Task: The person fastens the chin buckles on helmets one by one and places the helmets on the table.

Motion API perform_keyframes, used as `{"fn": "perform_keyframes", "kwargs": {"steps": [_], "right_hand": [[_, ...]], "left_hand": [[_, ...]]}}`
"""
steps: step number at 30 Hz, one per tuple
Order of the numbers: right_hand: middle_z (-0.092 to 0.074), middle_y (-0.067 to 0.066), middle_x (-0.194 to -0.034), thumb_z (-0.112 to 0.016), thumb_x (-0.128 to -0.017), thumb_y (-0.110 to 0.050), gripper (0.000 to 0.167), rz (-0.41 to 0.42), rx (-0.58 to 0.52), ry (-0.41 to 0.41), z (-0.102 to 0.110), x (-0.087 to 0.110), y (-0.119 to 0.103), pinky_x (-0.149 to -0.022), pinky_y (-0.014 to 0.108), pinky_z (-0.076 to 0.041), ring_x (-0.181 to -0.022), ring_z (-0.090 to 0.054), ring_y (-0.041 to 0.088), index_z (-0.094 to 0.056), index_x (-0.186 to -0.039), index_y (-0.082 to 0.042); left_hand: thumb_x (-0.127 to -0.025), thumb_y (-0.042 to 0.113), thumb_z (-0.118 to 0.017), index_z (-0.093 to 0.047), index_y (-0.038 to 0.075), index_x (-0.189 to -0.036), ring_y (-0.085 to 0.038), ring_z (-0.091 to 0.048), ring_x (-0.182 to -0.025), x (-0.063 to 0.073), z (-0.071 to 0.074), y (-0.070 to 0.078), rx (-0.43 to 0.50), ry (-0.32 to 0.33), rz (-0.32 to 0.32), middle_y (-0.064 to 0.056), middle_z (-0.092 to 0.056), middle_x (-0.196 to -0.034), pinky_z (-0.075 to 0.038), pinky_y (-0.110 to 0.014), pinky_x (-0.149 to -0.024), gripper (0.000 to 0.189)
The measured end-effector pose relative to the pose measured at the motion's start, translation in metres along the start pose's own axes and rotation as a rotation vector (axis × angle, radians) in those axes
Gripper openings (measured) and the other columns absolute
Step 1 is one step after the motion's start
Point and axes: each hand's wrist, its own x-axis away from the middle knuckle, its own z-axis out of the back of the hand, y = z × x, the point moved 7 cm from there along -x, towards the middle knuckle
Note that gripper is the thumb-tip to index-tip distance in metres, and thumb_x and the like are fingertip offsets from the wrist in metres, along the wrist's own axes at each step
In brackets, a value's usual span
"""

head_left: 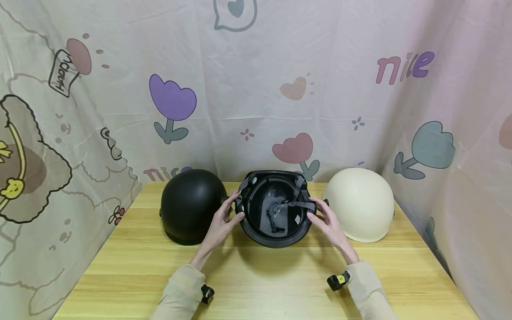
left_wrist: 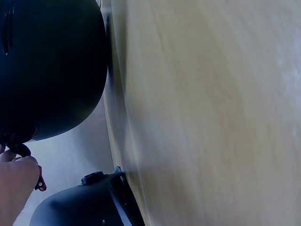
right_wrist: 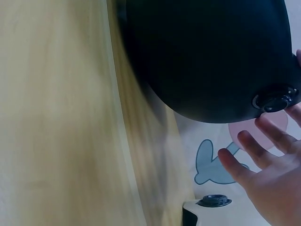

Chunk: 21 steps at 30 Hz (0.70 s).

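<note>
Both hands hold a black helmet (head_left: pixel 276 241) upright above the table, its hollow inside turned toward me. Grey straps and a dark buckle show within it. At its left rim, the thumb and fingers of my left hand (head_left: pixel 219 227) pinch the edge. My right hand (head_left: pixel 331 227) grips the opposite rim between thumb and fingers. In the right wrist view, the other fingers of the right hand (right_wrist: pixel 273 172) spread apart beside a round knob (right_wrist: pixel 273 101) on the shell. The left wrist view shows the smooth outside of the helmet (left_wrist: pixel 51 70) and part of the left hand (left_wrist: pixel 16 188).
A second black helmet (head_left: pixel 193 209) stands dome up at the left on the wooden table (head_left: pixel 276 289). A cream helmet (head_left: pixel 360 204) stands dome up at the right. Behind the table hangs a printed curtain (head_left: pixel 248 89). Each wrist wears a small camera (head_left: pixel 338 281).
</note>
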Motion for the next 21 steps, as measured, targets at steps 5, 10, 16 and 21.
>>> {"fn": "perform_keyframes", "kwargs": {"steps": [5,10,16,21], "right_hand": [[-0.046,0.025,-0.15,-0.058,-0.099,-0.003,0.051,0.014,0.005,-0.006,0.002,-0.001,-0.001,-0.104,0.013,-0.04,-0.132,-0.045,-0.002,-0.044,-0.147,0.001],[-0.046,0.025,-0.15,-0.06,-0.097,0.001,0.053,0.052,0.025,-0.001,0.006,-0.003,-0.007,-0.105,0.015,-0.039,-0.134,-0.046,0.005,-0.044,-0.147,0.004],[-0.044,0.027,-0.15,-0.063,-0.093,0.003,0.052,0.096,0.062,0.0,0.011,-0.007,-0.017,-0.106,0.021,-0.042,-0.135,-0.045,0.002,-0.049,-0.143,0.004],[-0.046,0.026,-0.149,-0.065,-0.093,0.002,0.049,0.122,0.103,-0.047,0.012,-0.015,-0.027,-0.11,0.018,-0.039,-0.135,-0.041,-0.007,-0.053,-0.14,0.003]], "left_hand": [[-0.098,0.007,-0.065,-0.039,0.007,-0.153,-0.032,-0.019,-0.156,0.0,0.0,0.001,-0.015,-0.005,-0.007,-0.016,-0.025,-0.167,-0.017,-0.052,-0.124,0.061],[-0.097,0.003,-0.064,-0.039,0.005,-0.153,-0.035,-0.018,-0.156,-0.001,-0.001,0.003,-0.017,-0.003,-0.034,-0.017,-0.026,-0.166,-0.018,-0.053,-0.122,0.062],[-0.097,0.001,-0.064,-0.036,0.002,-0.155,-0.039,-0.017,-0.155,0.0,-0.004,0.005,-0.028,-0.005,-0.067,-0.018,-0.024,-0.166,-0.023,-0.059,-0.118,0.065],[-0.096,0.001,-0.063,-0.034,0.001,-0.156,-0.038,-0.016,-0.156,0.0,-0.005,0.006,-0.03,-0.004,-0.07,-0.018,-0.024,-0.167,-0.023,-0.054,-0.12,0.067]]}}
